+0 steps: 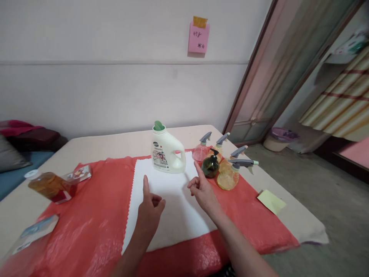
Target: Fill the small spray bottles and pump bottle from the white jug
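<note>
Both my hands hover over a white cloth (170,215) with a scalloped edge. My left hand (150,211) has its index finger stretched up and the others loosely curled, holding nothing. The same pointing shape shows in my right hand (204,192), also with nothing in it. Beyond them stands a pale green detergent jug (168,152), upright, with a green piece in its uncapped-looking mouth. Nearest my right hand is a dark green pump bottle (210,166). Around it are a pink spray bottle (201,151) and several yellow ones, such as the front yellow spray bottle (227,177).
Red plastic sheeting (98,215) lies under the cloth on a beige-covered table (305,223). To the left are a bottle of amber liquid (50,186) and a clear packet (36,234). A yellow-green sticky note (271,201) lies right. A bin (278,140) stands on the floor.
</note>
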Demonstrator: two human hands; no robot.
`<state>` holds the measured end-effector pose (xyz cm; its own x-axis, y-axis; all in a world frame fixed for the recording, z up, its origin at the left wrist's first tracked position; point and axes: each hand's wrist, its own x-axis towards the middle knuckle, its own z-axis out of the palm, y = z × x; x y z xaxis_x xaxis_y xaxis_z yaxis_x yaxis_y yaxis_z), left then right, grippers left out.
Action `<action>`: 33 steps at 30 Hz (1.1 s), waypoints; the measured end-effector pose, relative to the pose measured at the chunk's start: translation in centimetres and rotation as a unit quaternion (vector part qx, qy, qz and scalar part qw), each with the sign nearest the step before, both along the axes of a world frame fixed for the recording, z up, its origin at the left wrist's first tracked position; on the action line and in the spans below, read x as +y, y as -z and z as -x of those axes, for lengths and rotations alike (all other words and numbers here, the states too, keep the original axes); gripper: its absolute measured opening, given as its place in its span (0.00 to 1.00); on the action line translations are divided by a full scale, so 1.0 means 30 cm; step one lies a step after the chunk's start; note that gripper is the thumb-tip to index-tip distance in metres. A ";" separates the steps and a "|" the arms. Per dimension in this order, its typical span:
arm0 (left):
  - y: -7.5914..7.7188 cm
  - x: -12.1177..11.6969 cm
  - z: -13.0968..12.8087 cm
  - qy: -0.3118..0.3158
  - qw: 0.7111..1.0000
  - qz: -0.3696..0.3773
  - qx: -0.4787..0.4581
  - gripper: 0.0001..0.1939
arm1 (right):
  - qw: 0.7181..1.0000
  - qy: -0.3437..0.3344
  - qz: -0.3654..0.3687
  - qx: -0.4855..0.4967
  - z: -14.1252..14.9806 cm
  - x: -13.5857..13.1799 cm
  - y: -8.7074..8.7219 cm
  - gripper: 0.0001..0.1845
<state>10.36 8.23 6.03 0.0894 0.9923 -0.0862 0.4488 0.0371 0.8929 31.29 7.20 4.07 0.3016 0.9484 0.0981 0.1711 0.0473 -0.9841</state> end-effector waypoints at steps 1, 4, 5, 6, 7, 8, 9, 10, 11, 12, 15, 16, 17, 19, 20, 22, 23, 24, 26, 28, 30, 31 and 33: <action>0.002 0.002 0.002 0.002 1.000 0.006 0.002 0.52 | 1.000 -0.002 0.001 0.000 0.001 0.001 -0.001 0.51; 0.008 0.011 0.007 0.018 1.000 0.019 0.004 0.46 | 1.000 -0.009 -0.002 -0.006 0.002 0.007 0.001 0.48; 0.010 0.014 0.007 0.027 0.999 0.021 0.009 0.41 | 1.000 -0.009 -0.003 -0.015 0.002 0.009 0.005 0.46; 0.012 0.017 0.008 0.040 0.999 0.020 0.017 0.34 | 1.000 -0.008 -0.004 -0.025 0.001 0.011 0.009 0.44; 0.015 0.018 0.008 0.058 0.998 0.016 0.030 0.26 | 0.999 -0.006 -0.005 -0.036 0.000 0.014 0.014 0.43; 0.019 0.018 0.008 0.077 0.996 0.010 0.049 0.19 | 0.999 -0.004 -0.005 -0.046 -0.001 0.017 0.020 0.42; 0.023 0.017 0.008 0.098 0.993 0.004 0.072 0.16 | 0.999 0.000 -0.005 -0.054 -0.003 0.020 0.027 0.40; 0.027 0.013 0.009 0.122 0.988 0.000 0.096 0.15 | 0.998 0.002 -0.005 -0.060 -0.005 0.024 0.034 0.39; 0.031 0.008 0.009 0.147 0.981 0.000 0.123 0.15 | 0.998 0.004 -0.005 -0.065 -0.006 0.028 0.041 0.38; 0.034 0.002 0.010 0.174 0.972 0.004 0.157 0.16 | 0.998 0.005 -0.005 -0.070 -0.007 0.032 0.048 0.37; 0.033 -0.022 0.010 0.272 0.918 0.020 0.287 0.24 | 0.996 0.012 -0.004 -0.088 -0.007 0.043 0.069 0.33; 0.029 -0.029 0.008 0.298 0.896 0.022 0.330 0.27 | 0.995 0.018 -0.005 -0.094 -0.005 0.044 0.075 0.32; 0.025 -0.037 0.004 0.317 0.876 0.021 0.363 0.28 | 0.995 0.025 -0.005 -0.099 -0.004 0.044 0.080 0.32; 0.016 -0.049 -0.004 0.338 0.856 0.016 0.391 0.28 | 0.993 0.042 -0.008 -0.110 -0.001 0.042 0.086 0.31; 0.015 -0.054 -0.009 0.343 0.853 0.012 0.394 0.28 | 0.992 0.052 -0.009 -0.115 -0.001 0.042 0.087 0.30; 0.023 -0.064 -0.017 0.356 0.850 0.003 0.389 0.28 | 0.989 0.070 -0.012 -0.127 -0.005 0.050 0.084 0.29; 0.031 -0.069 -0.019 0.362 0.849 -0.001 0.385 0.28 | 0.988 0.078 -0.013 -0.132 -0.010 0.062 0.080 0.29; 0.042 -0.075 -0.019 0.367 0.849 -0.007 0.380 0.28 | 0.987 0.086 -0.015 -0.138 -0.017 0.080 0.075 0.29; 0.065 -0.085 -0.016 0.375 0.853 -0.028 0.362 0.26 | 0.983 0.099 -0.018 -0.151 -0.036 0.137 0.060 0.30; 0.082 -0.091 -0.009 0.377 0.857 -0.051 0.349 0.23 | 0.980 0.110 -0.015 -0.165 -0.058 0.215 0.040 0.31; 0.086 -0.092 0.000 0.377 0.859 -0.067 0.340 0.21 | 0.976 0.122 -0.002 -0.179 -0.079 0.298 0.017 0.32; 0.083 -0.090 0.005 0.377 0.859 -0.072 0.339 0.21 | 0.975 0.125 0.007 -0.186 -0.087 0.337 0.005 0.31; 0.072 -0.084 0.012 0.372 0.859 -0.086 0.341 0.21 | 0.973 0.120 0.027 -0.195 -0.096 0.402 -0.016 0.26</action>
